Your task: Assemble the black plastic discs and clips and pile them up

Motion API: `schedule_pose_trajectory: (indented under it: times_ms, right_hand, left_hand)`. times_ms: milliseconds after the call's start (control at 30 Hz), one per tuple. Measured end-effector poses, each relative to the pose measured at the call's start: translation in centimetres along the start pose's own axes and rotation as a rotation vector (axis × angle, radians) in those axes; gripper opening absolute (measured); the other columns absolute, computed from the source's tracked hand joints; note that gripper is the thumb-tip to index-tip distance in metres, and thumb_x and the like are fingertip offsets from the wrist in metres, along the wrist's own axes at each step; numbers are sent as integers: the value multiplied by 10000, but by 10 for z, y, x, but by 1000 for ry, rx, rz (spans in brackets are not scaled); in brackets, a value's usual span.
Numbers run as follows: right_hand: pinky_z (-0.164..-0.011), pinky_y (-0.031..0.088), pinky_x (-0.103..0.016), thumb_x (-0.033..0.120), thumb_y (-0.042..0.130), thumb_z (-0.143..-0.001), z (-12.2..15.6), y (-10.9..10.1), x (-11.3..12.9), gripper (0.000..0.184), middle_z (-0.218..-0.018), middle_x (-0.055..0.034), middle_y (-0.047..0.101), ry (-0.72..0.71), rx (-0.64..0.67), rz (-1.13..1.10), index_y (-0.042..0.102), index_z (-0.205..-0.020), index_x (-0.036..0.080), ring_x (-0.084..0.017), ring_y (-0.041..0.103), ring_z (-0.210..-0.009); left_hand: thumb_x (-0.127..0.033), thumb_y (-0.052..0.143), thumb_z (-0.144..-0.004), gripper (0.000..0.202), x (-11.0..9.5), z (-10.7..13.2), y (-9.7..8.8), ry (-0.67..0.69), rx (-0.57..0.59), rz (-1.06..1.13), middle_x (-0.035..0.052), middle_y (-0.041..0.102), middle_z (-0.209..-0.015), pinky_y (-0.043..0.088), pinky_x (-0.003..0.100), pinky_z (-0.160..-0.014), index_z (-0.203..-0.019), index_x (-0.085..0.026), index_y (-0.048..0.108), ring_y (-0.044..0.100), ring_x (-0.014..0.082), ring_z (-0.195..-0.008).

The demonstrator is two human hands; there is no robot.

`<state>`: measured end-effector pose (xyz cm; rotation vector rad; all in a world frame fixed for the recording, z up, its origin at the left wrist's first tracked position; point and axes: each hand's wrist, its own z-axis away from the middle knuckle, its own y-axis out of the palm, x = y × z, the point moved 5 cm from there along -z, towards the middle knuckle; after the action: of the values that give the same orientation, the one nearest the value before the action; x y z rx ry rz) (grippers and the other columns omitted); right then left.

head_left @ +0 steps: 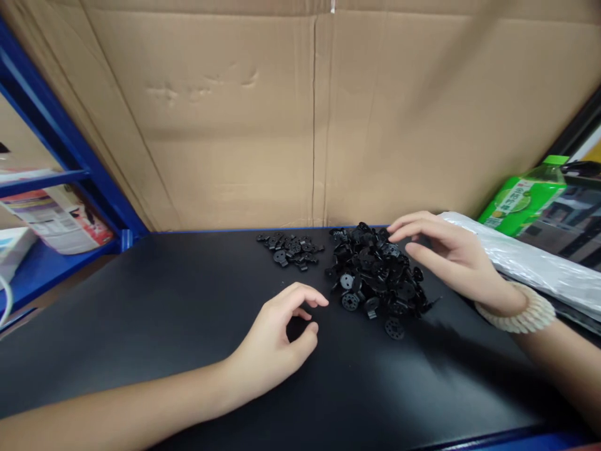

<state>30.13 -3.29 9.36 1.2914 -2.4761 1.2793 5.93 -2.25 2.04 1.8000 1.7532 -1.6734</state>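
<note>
Left hand [277, 341] rests on black bench [141, 326], grip loosely curled, nothing visible in it. Right hand [446, 254] unclenched, fingers spread, touching large heap [375, 282] of small black parts. Small pile [291, 246] lies apart, just left of it. Seemingly few parts separated, most left.
</note>
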Motion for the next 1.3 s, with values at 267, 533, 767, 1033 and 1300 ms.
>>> schedule_pose_trajectory:
  times_ms: [267, 533, 767, 1033, 1300]
  right_hand:
    - [-667, 415, -291, 310, 305, -1022, 27, 61, 58, 424, -700, -30, 570, 115, 284, -517, 566, -716, 175, -148, 533, -675]
    - [-712, 447, -244, 358, 290, -1023, 44, 104, 81, 512, -695, -67, 636, 45, 513, -610, 627, -708, 135, -135, 574, -707]
    - [-710, 441, -236, 315, 313, -1021, 44, 102, 73, 464, -718, -48, 631, 94, 502, -594, 634, -739, 135, -126, 575, -710]
    - [-688, 441, -261, 351, 369, -1000, 46, 106, 61, 376, -744, -29, 605, 326, 547, -625, 618, -799, 153, -136, 557, -703]
    - [-522, 417, -191, 364, 568, -914, 51, 123, 53, 218, -846, -6, 539, 571, 521, -960, 517, -1007, 173, -98, 540, -666]
  left_hand:
    - [-336, 566, -865, 421, 21, -21, -32, 130, -17, -829, 186, 551, -1312, 393, 570, -1006, -1222, -112, 556, 428, 378, -1258]
    - [-306, 519, -906, 313, 57, -41, -59, 109, -63, -803, 163, 548, -1224, 429, 489, -994, -1140, -131, 631, 500, 315, -1139]
    - [-177, 550, -858, 82, 46, -36, -46, 106, 26, -604, 70, 615, -913, 511, 360, -812, -846, -159, 629, 597, 214, -859]
    - [-124, 611, -808, 48, 24, -32, -47, 15, -25, -336, 26, 645, -829, 544, 276, -708, -830, -164, 626, 629, 159, -777]
    - [-140, 702, -761, 100, -21, -2, -13, -104, -75, 247, 7, 554, -782, 533, 196, -581, -738, -159, 607, 584, 126, -717]
